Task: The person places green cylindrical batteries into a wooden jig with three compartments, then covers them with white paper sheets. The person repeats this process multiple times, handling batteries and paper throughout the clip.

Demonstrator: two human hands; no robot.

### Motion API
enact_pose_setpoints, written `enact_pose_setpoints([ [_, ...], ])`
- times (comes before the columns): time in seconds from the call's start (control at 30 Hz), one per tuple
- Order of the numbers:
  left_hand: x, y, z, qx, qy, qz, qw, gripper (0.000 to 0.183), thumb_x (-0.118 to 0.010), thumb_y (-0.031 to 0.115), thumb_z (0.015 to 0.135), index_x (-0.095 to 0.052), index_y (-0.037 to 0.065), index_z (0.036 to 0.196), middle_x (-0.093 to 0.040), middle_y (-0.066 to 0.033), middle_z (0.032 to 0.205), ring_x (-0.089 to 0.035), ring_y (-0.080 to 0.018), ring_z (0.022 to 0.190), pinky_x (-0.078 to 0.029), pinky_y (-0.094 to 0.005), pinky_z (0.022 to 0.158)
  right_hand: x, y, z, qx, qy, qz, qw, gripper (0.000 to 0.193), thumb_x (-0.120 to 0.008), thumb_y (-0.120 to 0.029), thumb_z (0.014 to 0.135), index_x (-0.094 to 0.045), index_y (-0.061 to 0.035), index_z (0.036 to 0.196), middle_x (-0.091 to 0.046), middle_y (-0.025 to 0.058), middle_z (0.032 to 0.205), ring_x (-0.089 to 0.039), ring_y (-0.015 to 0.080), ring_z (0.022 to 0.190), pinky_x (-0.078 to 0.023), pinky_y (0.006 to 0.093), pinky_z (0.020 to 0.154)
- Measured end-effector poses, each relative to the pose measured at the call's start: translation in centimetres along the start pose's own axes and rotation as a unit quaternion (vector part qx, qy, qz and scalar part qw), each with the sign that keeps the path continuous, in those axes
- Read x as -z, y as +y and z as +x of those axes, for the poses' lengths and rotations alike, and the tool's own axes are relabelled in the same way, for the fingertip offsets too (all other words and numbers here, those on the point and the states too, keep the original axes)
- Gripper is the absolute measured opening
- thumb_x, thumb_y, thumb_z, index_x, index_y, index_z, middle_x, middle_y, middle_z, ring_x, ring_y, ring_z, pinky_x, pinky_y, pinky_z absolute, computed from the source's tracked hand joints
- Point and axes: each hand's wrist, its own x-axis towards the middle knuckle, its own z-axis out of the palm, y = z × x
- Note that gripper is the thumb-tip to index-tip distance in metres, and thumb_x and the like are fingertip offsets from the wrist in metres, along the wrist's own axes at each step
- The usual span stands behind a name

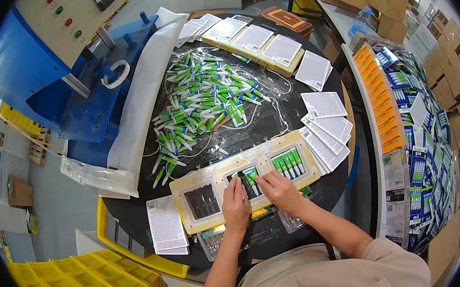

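A long cream mould frame (194, 181) with three recesses lies in front of me on the black round table. The right recess holds a row of small green-and-white tubes (288, 164) with white caps. In the left recess sits a clear plastic blister (202, 202) without tubes. My left hand (236, 205) is closed over the middle recess, a bit of a green-and-white tube showing at its fingertips. My right hand (280, 193) pinches at the white end of a tube (250, 173) in that same recess. The fingers partly hide what lies there.
Beyond the frame lies a heap of loose tubes (203, 93). White printed cards (166, 224) flank the frame. A second mould frame (294, 66) with cards stands behind. A blue press (84, 96) is at left, yellow crates (83, 285) near left, a bin of packs (416, 153) at right.
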Motion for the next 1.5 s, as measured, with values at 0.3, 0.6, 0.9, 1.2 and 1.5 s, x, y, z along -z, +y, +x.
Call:
enact_pose_setpoints([
  [0.3, -0.5, -0.5, -0.8, -0.014, -0.04, 0.036, 0.998, 0.037, -0.066, -0.003, 0.089, -0.062, -0.007, 0.126, -0.064, -0.0182, 0.125, -0.065, -0.0334, 0.101, -0.053, -0.0418, 0.087, -1.3, -0.2, 1.0, -0.055, 0.055, -0.021, 0.997, 0.022, -0.078, -0.015, 0.08, -0.071, -0.0002, 0.095, -0.06, 0.0077, 0.077, -0.06, 0.0245, 0.073, -0.052, 0.0351, 0.061],
  [0.6, -0.1, -0.8, -1.4, -0.003, -0.076, 0.049, 0.996, 0.048, -0.073, 0.01, 0.085, -0.061, -0.008, 0.127, -0.06, -0.0207, 0.133, -0.06, -0.0356, 0.11, -0.043, -0.0507, 0.102, -2.8, -1.1, 0.7, -0.049, 0.033, -0.055, 0.997, 0.018, -0.08, -0.019, 0.078, -0.07, -0.0051, 0.084, -0.059, 0.0059, 0.073, -0.06, 0.0244, 0.067, -0.048, 0.0361, 0.055],
  [0.9, 1.5, -0.8, -1.2, -0.01, -0.128, -0.022, 0.991, 0.064, -0.074, 0.015, 0.08, -0.053, -0.007, 0.137, -0.054, -0.0218, 0.142, -0.053, -0.0387, 0.126, -0.027, -0.0593, 0.12, -2.5, -2.6, 1.2, -0.116, -0.015, -0.084, 0.99, 0.029, -0.081, -0.033, 0.077, -0.07, -0.0067, 0.082, -0.058, 0.0076, 0.078, -0.059, 0.0263, 0.075, -0.047, 0.0405, 0.063],
  [1.2, 2.6, -0.2, -1.1, -0.033, -0.222, 0.068, 0.972, 0.063, -0.065, 0.035, 0.096, -0.049, 0.004, 0.148, -0.048, -0.0111, 0.155, -0.041, -0.0279, 0.146, -0.021, -0.0597, 0.122, -0.9, 4.0, 4.8, -0.316, 0.025, 0.153, 0.936, 0.023, -0.077, -0.029, 0.081, -0.076, -0.0063, 0.083, -0.067, 0.0102, 0.084, -0.064, 0.0288, 0.079, -0.051, 0.0424, 0.072],
  [1.5, 4.0, 0.2, -1.2, -0.001, -0.211, 0.044, 0.976, 0.056, -0.066, 0.033, 0.096, -0.054, 0.002, 0.142, -0.051, -0.0132, 0.151, -0.048, -0.0282, 0.141, -0.019, -0.0592, 0.123, -10.8, 14.9, 13.9, -0.297, 0.018, -0.064, 0.953, 0.025, -0.072, -0.028, 0.088, -0.07, -0.003, 0.086, -0.069, 0.0182, 0.09, -0.068, 0.039, 0.088, -0.055, 0.0484, 0.078],
])
